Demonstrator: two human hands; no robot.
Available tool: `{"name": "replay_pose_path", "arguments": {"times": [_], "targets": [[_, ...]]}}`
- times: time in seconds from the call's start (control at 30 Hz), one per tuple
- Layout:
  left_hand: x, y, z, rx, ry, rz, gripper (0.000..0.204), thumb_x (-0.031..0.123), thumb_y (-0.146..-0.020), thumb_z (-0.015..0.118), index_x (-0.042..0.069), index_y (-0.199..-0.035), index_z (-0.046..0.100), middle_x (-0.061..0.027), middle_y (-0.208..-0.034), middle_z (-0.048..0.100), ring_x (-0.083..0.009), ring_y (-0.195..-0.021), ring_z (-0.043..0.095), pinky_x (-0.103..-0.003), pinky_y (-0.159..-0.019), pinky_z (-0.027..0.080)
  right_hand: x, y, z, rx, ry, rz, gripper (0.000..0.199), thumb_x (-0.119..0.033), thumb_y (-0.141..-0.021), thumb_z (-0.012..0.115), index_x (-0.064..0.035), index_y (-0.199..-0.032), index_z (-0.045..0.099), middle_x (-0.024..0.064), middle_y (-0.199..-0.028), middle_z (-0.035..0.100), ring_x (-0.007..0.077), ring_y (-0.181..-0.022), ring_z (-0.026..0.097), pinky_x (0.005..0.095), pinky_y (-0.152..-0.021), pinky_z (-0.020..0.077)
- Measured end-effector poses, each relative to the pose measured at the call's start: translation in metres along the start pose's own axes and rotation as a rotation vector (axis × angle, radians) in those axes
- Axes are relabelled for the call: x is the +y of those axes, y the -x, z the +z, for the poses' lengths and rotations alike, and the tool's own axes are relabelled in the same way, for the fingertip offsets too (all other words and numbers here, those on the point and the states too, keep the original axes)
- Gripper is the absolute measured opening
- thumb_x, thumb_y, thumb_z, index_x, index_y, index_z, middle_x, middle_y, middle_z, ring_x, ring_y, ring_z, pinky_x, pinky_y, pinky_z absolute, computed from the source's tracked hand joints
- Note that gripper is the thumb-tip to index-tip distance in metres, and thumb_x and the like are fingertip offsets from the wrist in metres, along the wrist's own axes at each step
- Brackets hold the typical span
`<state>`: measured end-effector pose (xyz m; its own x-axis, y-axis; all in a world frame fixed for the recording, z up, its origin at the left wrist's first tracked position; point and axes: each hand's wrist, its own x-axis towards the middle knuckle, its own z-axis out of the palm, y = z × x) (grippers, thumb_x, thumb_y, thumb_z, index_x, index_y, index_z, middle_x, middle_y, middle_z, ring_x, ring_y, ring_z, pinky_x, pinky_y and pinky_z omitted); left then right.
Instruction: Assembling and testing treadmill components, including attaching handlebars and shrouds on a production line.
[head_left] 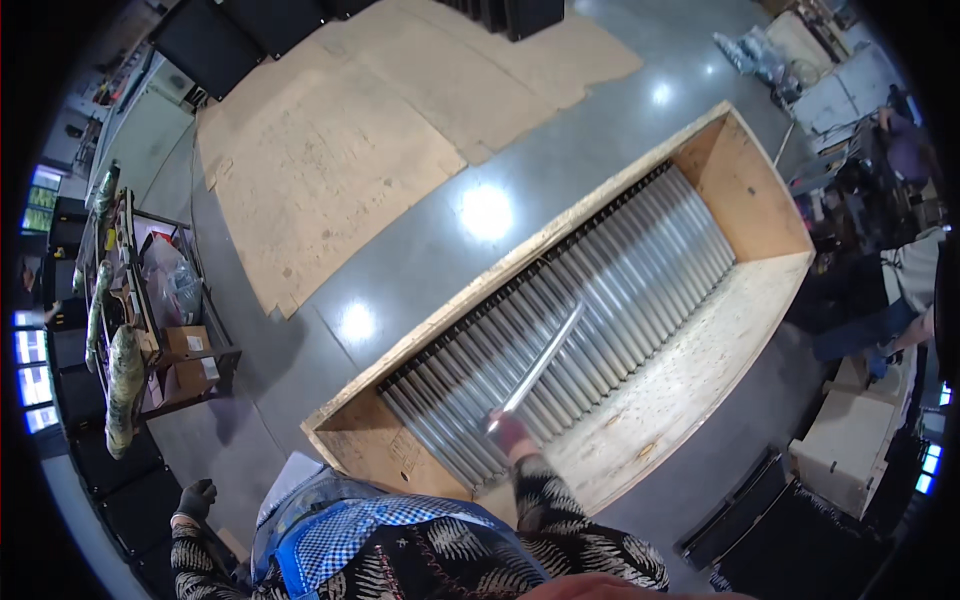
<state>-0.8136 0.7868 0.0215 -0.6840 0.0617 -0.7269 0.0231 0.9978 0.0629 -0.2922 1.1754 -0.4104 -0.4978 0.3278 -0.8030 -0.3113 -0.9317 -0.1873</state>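
My right hand (510, 432) is closed round the near end of a shiny metal tube (548, 356). The tube slants up and away over a row of similar silver tubes (640, 265), which lie side by side in a long wooden crate (640, 445). Motion blurs the right hand a little. Out to the left, beside my body, hangs my left hand (195, 498) in a dark glove. Its fingers are curled in with nothing in them, well apart from the crate.
Flattened cardboard (330, 150) covers the floor beyond the crate. On the left stands a rack (150, 290) with wrapped bundles, plastic bags and cardboard boxes. Black panels line the far left. Another person (900, 280) is at the right edge, near a cardboard box (843, 435).
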Motion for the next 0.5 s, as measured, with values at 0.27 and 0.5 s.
{"name": "replay_pose_path", "arguments": {"times": [0.27,0.5], "targets": [[-0.072,-0.031,0.036,0.018,0.078,0.155,0.043,0.028,-0.088,0.058,-0.001,-0.119,0.057,-0.0150,-0.103,0.066,-0.0243,-0.094,0.062,-0.034,-0.083,0.048,-0.004,0.100,0.137,-0.248,0.340,-0.430,0.014,-0.022,-0.081,0.056,-0.0111,-0.073,0.057,0.0014,-0.067,0.058,0.0181,-0.072,0.059,0.0340,-0.075,0.0478],[-0.239,-0.041,0.092,0.194,0.307,0.044,0.050,0.037,-0.087,0.056,0.004,-0.124,0.053,-0.0194,-0.123,0.056,-0.0330,-0.118,0.051,-0.040,-0.103,0.036,-0.023,0.176,0.303,-0.471,-0.433,-0.315,0.007,-0.014,-0.076,0.061,-0.0104,-0.082,0.060,0.0005,-0.084,0.066,0.0153,-0.087,0.063,0.0323,-0.084,0.0488]]}}
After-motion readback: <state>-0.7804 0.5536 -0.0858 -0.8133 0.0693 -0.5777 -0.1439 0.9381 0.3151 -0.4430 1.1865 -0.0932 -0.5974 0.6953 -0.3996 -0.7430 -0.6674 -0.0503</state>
